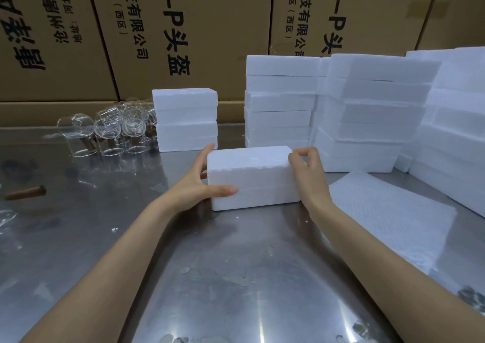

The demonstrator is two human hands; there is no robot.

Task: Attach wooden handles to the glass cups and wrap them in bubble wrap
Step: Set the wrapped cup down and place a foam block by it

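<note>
A closed white foam box stands on the steel table in front of me. My left hand grips its left end, thumb along the front face and fingers over the top edge. My right hand holds the right end, its fingers curled over the top corner. Several clear glass cups with brown wooden handles lie and stand at the back left. A loose wooden handle lies at the far left. Sheets of bubble wrap lie at the right.
Two stacked foam boxes stand just behind my left hand. Tall stacks of foam boxes fill the back right and right edge. Large cardboard cartons wall off the back. Small white foam crumbs dot the table.
</note>
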